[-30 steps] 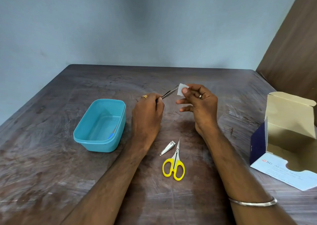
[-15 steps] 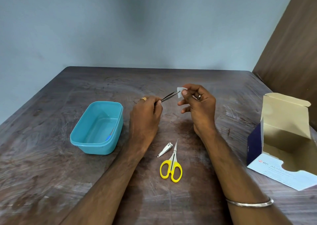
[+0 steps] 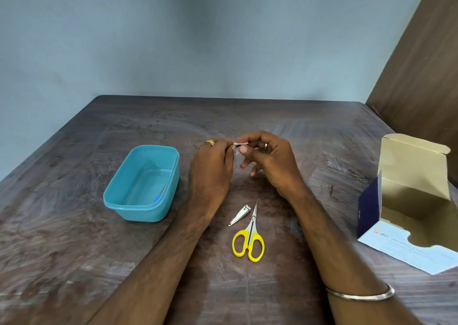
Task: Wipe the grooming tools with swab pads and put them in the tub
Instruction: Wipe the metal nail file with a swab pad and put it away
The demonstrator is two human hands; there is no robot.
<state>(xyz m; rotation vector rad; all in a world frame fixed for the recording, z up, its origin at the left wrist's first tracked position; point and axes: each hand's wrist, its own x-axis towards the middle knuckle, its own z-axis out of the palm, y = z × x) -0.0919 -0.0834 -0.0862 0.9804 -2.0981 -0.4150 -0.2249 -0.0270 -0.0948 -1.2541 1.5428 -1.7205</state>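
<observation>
My left hand grips metal tweezers, which are almost wholly hidden between my fingers. My right hand pinches a small white swab pad folded around the tweezers, right against my left fingertips. A teal plastic tub stands to the left of my hands; something small with a blue end lies inside it near the right wall. A silver nail clipper and yellow-handled scissors lie side by side on the table below my hands.
An open blue-and-white box of alcohol swabs lies at the right edge of the dark wooden table. A blue wall rises behind the table, and a brown wooden panel stands at the far right.
My right hand slid the swab pad down along the tweezers toward my left hand, so the tweezers' tip is now covered. The view shifted slightly.
</observation>
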